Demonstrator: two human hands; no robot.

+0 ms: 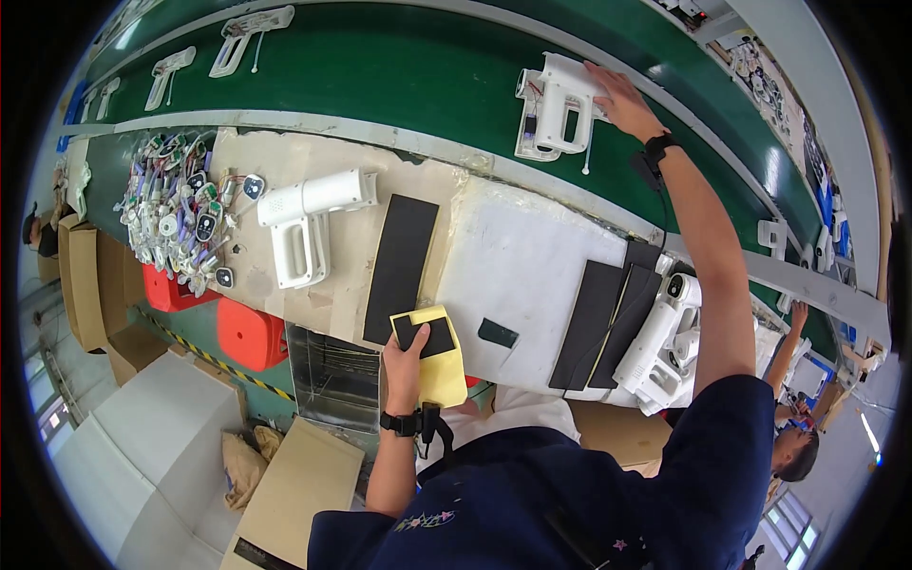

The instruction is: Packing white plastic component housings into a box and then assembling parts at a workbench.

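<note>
Okay, left hand (406, 369): ours is pinching a yellow sheet (443, 380) and a black pad (438, 336), thumb on top
White mat (522, 266): we've got a small dark piece (497, 332) on it, black strips (586, 313) at its right
Right hand (622, 103): fingers over a white housing's (568, 104) right end, can't tell if we're really gripping
Green belt (408, 66): that housing sits on it, more white frames (249, 28) off left

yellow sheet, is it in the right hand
No, the left hand holds the yellow sheet, while the right hand is at a white device on the green belt.
</note>
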